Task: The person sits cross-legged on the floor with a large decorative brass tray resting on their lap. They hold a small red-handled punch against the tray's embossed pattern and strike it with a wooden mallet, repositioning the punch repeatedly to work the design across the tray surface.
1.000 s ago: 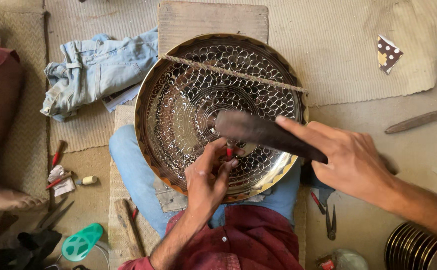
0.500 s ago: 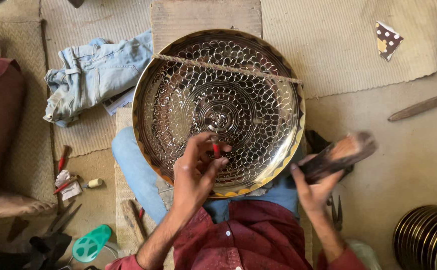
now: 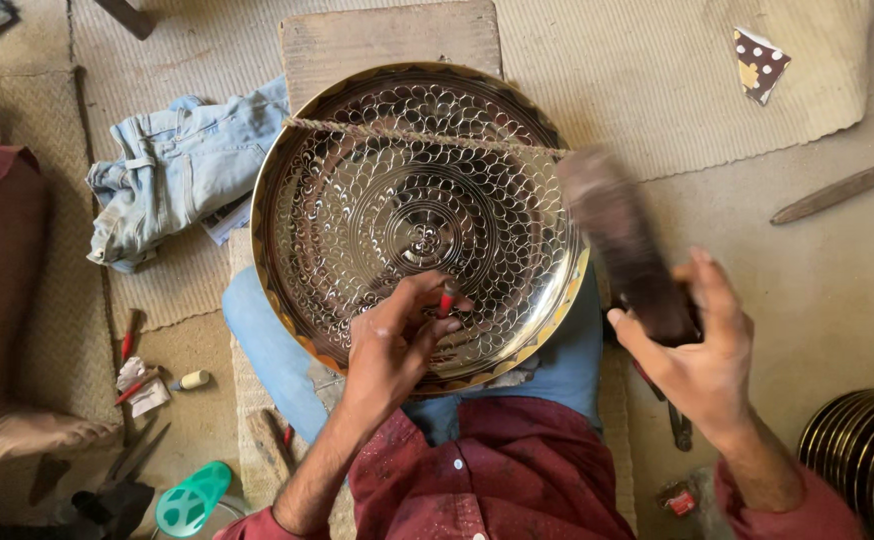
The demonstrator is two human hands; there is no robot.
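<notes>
Brass plate (image 3: 417,215), scale-patterned, shiny.

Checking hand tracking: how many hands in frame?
2. Left hand pinches a small red tool on the engraved metal plate; right hand grips a blurred dark mallet beside the plate.

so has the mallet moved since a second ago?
Yes. The mallet in the right hand lay across the plate centre; it swung off to the right and now stands raised at the plate's right rim.

Bare floor (image 3: 817,300) with woven mats (image 3: 607,70); folded jeans (image 3: 167,185), wood block (image 3: 387,40), stick (image 3: 842,190), stacked plates (image 3: 872,450) lie on it.
</notes>
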